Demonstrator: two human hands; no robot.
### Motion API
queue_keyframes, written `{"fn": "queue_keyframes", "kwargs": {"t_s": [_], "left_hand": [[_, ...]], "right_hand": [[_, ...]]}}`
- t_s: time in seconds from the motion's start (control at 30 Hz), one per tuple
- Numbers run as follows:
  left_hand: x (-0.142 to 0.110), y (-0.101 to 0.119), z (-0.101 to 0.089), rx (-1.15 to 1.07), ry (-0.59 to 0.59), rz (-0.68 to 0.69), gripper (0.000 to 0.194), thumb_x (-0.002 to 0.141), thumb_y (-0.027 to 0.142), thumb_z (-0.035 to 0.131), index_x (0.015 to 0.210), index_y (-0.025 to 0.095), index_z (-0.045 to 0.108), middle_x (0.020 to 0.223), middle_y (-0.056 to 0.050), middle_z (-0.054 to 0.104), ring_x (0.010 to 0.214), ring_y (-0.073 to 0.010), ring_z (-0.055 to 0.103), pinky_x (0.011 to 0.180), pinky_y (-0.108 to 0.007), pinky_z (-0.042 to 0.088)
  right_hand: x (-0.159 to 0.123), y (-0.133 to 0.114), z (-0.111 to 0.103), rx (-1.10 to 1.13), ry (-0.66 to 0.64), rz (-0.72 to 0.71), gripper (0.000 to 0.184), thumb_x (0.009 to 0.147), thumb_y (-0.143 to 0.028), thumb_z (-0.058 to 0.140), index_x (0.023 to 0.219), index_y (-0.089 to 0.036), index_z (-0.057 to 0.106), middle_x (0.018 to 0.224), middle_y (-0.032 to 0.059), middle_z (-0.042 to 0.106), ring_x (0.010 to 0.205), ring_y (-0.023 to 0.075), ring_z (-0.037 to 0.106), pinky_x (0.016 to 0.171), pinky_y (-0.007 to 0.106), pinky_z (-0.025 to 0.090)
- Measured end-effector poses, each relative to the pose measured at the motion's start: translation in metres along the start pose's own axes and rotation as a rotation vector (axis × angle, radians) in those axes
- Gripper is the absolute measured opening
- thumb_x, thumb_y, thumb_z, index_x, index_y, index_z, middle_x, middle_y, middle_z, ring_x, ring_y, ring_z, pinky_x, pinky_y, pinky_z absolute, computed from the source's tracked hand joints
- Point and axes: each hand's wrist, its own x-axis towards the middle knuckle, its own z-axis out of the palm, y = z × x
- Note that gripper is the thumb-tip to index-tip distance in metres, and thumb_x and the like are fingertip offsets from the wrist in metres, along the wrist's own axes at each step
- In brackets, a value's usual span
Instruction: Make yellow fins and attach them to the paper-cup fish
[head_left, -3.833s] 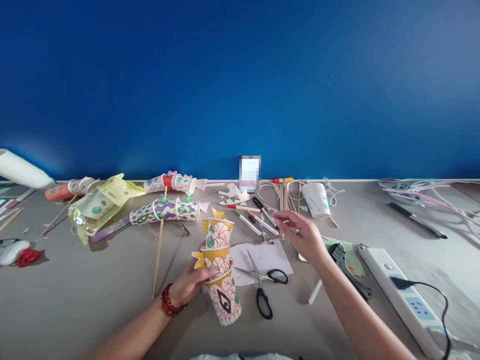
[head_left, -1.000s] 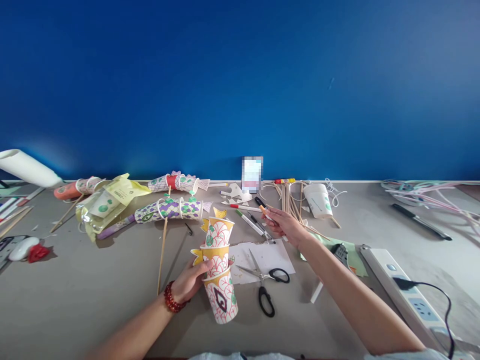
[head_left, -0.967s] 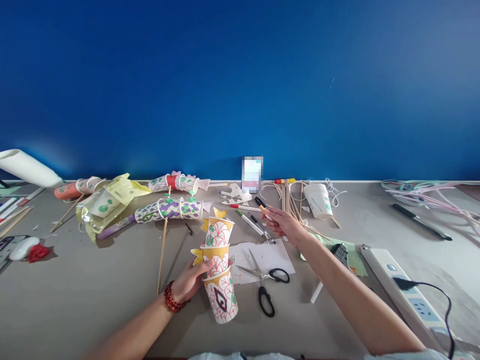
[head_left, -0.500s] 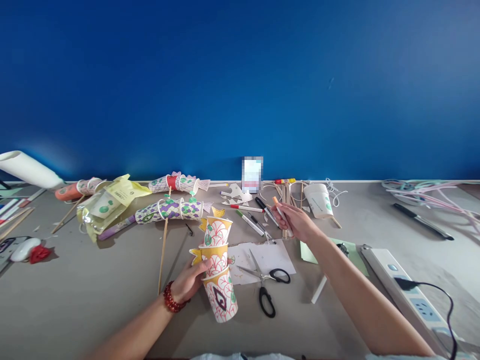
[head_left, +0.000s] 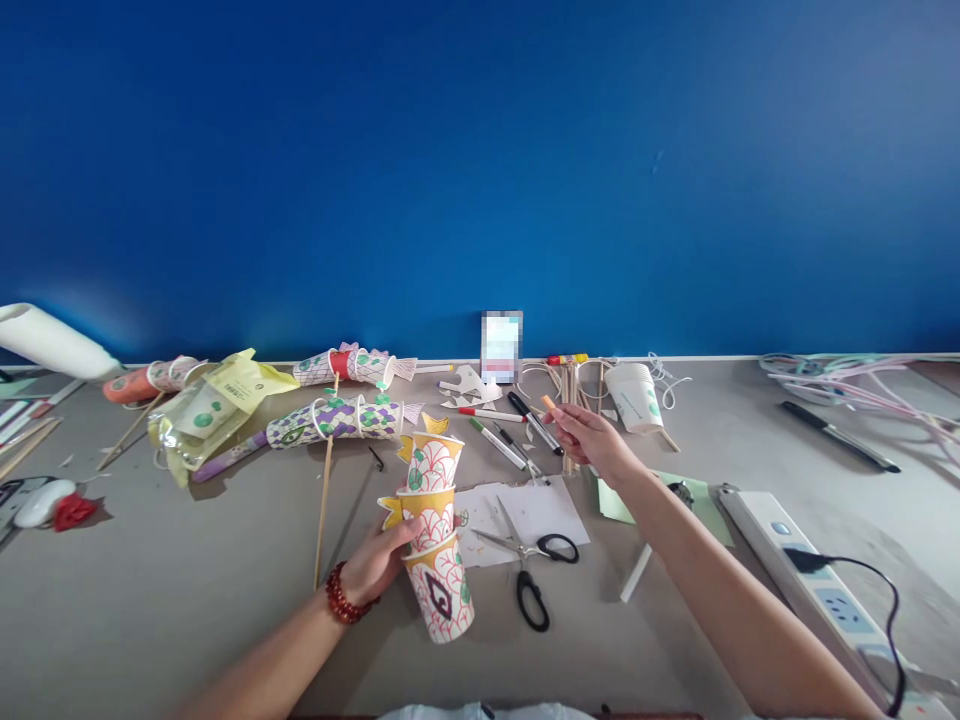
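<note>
Three-cup paper fish (head_left: 442, 592) in left hand (head_left: 381, 562); orange-ended marker (head_left: 548, 403) in right hand (head_left: 596, 441).

Fish over table (head_left: 225, 590), left of scissors (head_left: 531, 552): tapered cups joined; red scales, dark eye, yellow fins done. White patches uncoloured, no stick visible. Left fingers grip middle cup; right fingers pinch marker.
</note>
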Motion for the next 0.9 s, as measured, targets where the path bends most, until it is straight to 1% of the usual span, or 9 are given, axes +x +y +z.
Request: {"fn": "queue_keyframes", "kwargs": {"t_s": [0.13, 0.37, 0.43, 0.53, 0.57, 0.63, 0.77, 0.83, 0.9], "left_hand": [[0.000, -0.003, -0.004, -0.018, 0.014, -0.014, 0.045, 0.070, 0.042, 0.085, 0.103, 0.013, 0.078, 0.109, -0.016, 0.078, 0.103, -0.0338, 0.072, 0.090, -0.043, 0.057], [-0.001, -0.001, -0.001, -0.027, 0.011, -0.021, 0.048, 0.070, 0.041, 0.085, 0.107, 0.012, 0.076, 0.111, -0.017, 0.077, 0.103, -0.0339, 0.072, 0.090, -0.044, 0.057], [-0.001, -0.001, -0.001, -0.031, 0.007, -0.020, 0.047, 0.070, 0.041, 0.085, 0.106, 0.012, 0.076, 0.113, -0.018, 0.077, 0.104, -0.0339, 0.072, 0.090, -0.043, 0.057], [-0.001, -0.002, -0.002, -0.030, 0.016, -0.020, 0.050, 0.070, 0.041, 0.085, 0.111, 0.013, 0.075, 0.111, -0.016, 0.077, 0.104, -0.0340, 0.072, 0.090, -0.044, 0.057], [-0.001, -0.001, -0.001, -0.026, 0.020, -0.018, 0.052, 0.069, 0.041, 0.086, 0.113, 0.014, 0.075, 0.110, -0.016, 0.077, 0.103, -0.0340, 0.072, 0.091, -0.044, 0.056], [-0.001, 0.000, 0.001, -0.017, 0.023, -0.013, 0.054, 0.068, 0.041, 0.087, 0.113, 0.014, 0.075, 0.109, -0.015, 0.078, 0.100, -0.0336, 0.073, 0.091, -0.045, 0.056], [-0.003, 0.003, 0.006, -0.007, 0.024, -0.005, 0.049, 0.066, 0.042, 0.088, 0.106, 0.014, 0.077, 0.108, -0.015, 0.078, 0.097, -0.0316, 0.073, 0.092, -0.046, 0.055], [-0.003, 0.003, 0.006, -0.003, 0.027, -0.011, 0.047, 0.066, 0.042, 0.087, 0.103, 0.014, 0.077, 0.108, -0.015, 0.077, 0.097, -0.0316, 0.072, 0.090, -0.045, 0.056], [-0.003, 0.003, 0.006, 0.001, 0.023, -0.018, 0.047, 0.068, 0.042, 0.086, 0.104, 0.013, 0.077, 0.109, -0.016, 0.077, 0.099, -0.0323, 0.072, 0.089, -0.045, 0.057]], "right_hand": [[0.000, 0.004, 0.007, -0.042, -0.015, 0.074, 0.050, 0.078, -0.066, 0.070, 0.088, -0.018, 0.064, 0.060, -0.0072, 0.042, 0.043, 0.0030, 0.024, 0.040, 0.019, 0.015], [0.004, 0.007, 0.008, -0.167, -0.014, 0.064, 0.048, 0.080, -0.066, 0.066, 0.085, -0.018, 0.065, 0.058, -0.0041, 0.048, 0.042, 0.0070, 0.033, 0.040, 0.022, 0.022], [0.004, 0.007, 0.007, -0.396, 0.006, 0.001, 0.045, 0.086, -0.064, 0.060, 0.087, -0.020, 0.066, 0.058, -0.0027, 0.050, 0.045, 0.0101, 0.038, 0.043, 0.023, 0.025], [0.003, 0.005, 0.009, -0.954, 0.056, -0.079, 0.038, 0.096, -0.055, 0.047, 0.086, -0.023, 0.066, 0.062, 0.0009, 0.057, 0.054, 0.0160, 0.050, 0.049, 0.025, 0.028], [0.003, 0.004, 0.010, -1.076, 0.067, -0.077, 0.036, 0.097, -0.052, 0.046, 0.085, -0.024, 0.067, 0.064, 0.0021, 0.060, 0.057, 0.0175, 0.053, 0.050, 0.025, 0.029], [0.001, 0.002, 0.013, -1.185, 0.081, -0.057, 0.034, 0.097, -0.049, 0.047, 0.086, -0.026, 0.069, 0.070, 0.0045, 0.065, 0.063, 0.0203, 0.058, 0.053, 0.026, 0.030], [-0.003, 0.001, 0.018, -1.279, 0.112, -0.012, 0.035, 0.096, -0.053, 0.048, 0.091, -0.026, 0.069, 0.081, 0.0100, 0.070, 0.071, 0.0261, 0.064, 0.058, 0.029, 0.033], [-0.006, -0.001, 0.019, -1.322, 0.115, 0.006, 0.032, 0.096, -0.052, 0.050, 0.097, -0.025, 0.068, 0.080, 0.0114, 0.070, 0.070, 0.0281, 0.065, 0.059, 0.030, 0.035], [-0.011, -0.007, 0.018, -1.359, 0.118, 0.026, 0.027, 0.095, -0.045, 0.051, 0.109, -0.025, 0.063, 0.077, 0.0114, 0.068, 0.067, 0.0285, 0.064, 0.059, 0.031, 0.035]]}}
